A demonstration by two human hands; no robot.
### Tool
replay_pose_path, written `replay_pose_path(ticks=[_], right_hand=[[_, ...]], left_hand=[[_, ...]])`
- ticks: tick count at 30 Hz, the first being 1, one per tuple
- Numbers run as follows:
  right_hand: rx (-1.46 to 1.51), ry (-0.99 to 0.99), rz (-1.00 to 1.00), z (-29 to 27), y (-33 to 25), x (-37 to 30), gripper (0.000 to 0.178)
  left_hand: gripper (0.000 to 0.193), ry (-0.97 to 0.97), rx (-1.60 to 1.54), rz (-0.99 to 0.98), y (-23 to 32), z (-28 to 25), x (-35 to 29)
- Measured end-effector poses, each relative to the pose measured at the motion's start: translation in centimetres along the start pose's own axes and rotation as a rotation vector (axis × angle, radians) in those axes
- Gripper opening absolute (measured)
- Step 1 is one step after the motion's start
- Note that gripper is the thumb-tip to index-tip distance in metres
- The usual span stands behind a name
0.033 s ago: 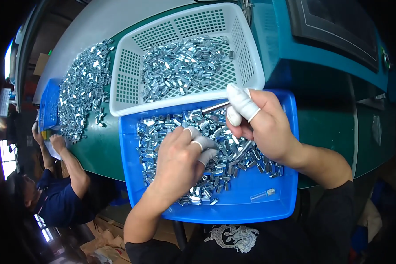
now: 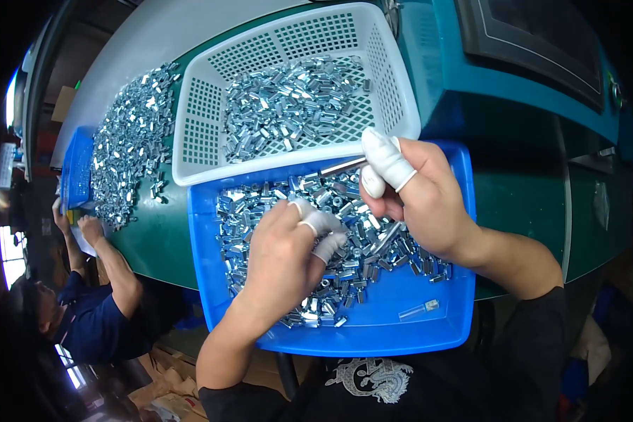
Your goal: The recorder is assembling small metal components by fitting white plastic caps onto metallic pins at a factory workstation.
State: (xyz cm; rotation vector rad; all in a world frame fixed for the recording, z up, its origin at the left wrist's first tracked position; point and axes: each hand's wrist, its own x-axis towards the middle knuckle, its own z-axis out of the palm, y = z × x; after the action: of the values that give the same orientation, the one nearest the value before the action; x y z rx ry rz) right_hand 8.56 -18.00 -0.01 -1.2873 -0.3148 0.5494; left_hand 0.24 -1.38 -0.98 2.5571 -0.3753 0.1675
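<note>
My left hand (image 2: 286,250) reaches into a blue plastic tray (image 2: 373,339) full of small shiny metal hex standoffs (image 2: 341,271). White finger cots cover its thumb and some fingers, which are bent together at the pile; whatever is between the tips is hidden. Above the tray's right part, my right hand (image 2: 425,190) pinches a slim metal rod (image 2: 341,167) between thumb and forefinger, both in white cots. The rod points left, its far end just above the standoffs near the tray's back edge. A small clear tube with a pale end (image 2: 420,309) lies on the tray floor at front right.
Behind the tray stands a white perforated basket (image 2: 190,151) with more standoffs. A large heap of metal parts (image 2: 133,141) covers the table to the left, beside a small blue basket (image 2: 77,169). A co-worker (image 2: 95,309) works there. A teal machine housing (image 2: 499,98) rises at right.
The view shifts very slightly, and my left fingers move a little over the standoffs. My right hand keeps its hold on the rod.
</note>
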Motion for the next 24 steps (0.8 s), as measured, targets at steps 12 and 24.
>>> replay_pose_path(ticks=[12, 24], right_hand=[[0.092, 0.047, -0.039, -0.4, 0.9, -0.2, 0.039], [0.041, 0.027, -0.089, -0.4, 1.0, 0.6, 0.041]], left_hand=[[0.023, -0.180, 0.028, 0.187, 4.5, 3.1, -0.4], [0.015, -0.035, -0.411, -0.126, 2.5, 1.2, 0.0]])
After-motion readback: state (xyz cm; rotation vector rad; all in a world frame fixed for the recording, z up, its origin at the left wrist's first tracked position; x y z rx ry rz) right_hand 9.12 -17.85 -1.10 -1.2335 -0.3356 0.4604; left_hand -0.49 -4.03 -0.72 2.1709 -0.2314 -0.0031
